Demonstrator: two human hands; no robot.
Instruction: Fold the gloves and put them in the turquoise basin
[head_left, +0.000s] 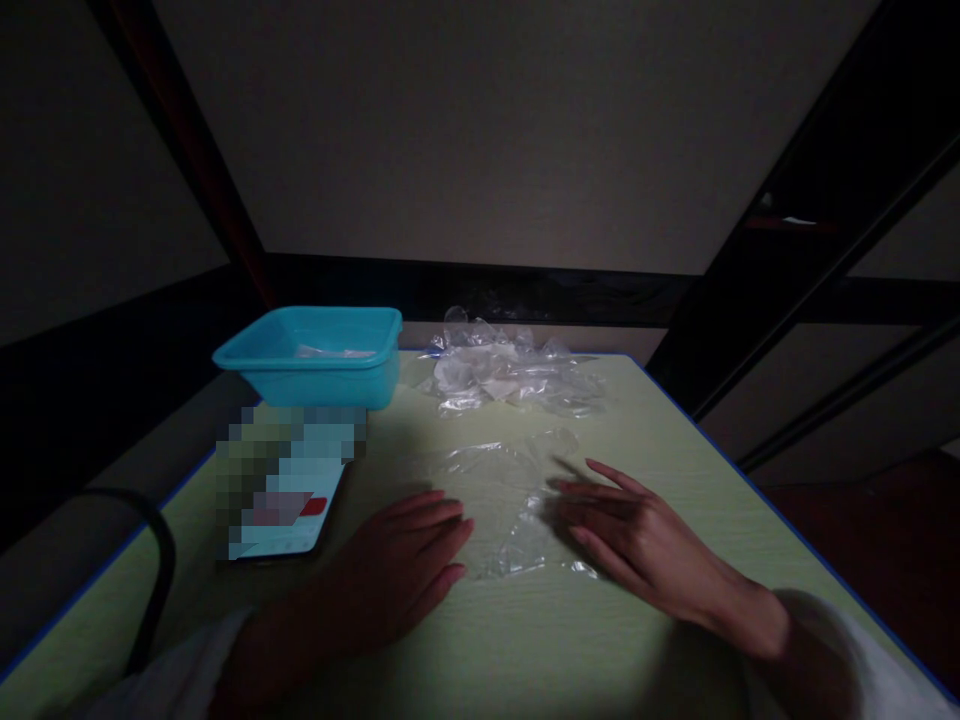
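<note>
Clear plastic film (495, 505) lies spread on the pale green tabletop (525, 650) between the two hands, its wrinkled parts catching the light. The left hand (409, 560) is relaxed, fingers extended and close together at the film's left side; the right hand (637, 540) is held wider, fingers fanned by its right side. Whether either touches the film I cannot tell. Just beyond it, a crumpled heap of clear plastic (517, 375) takes up the far middle. To the heap's left stands a turquoise basin (326, 385) with something pale inside. A phone (296, 500) lies between basin and left forearm, crowding that side; a black cable (161, 560) curves up nearer the left edge. Pixel blocks mask most of the phone's screen, where a red patch shows but any wording is unreadable.
</note>
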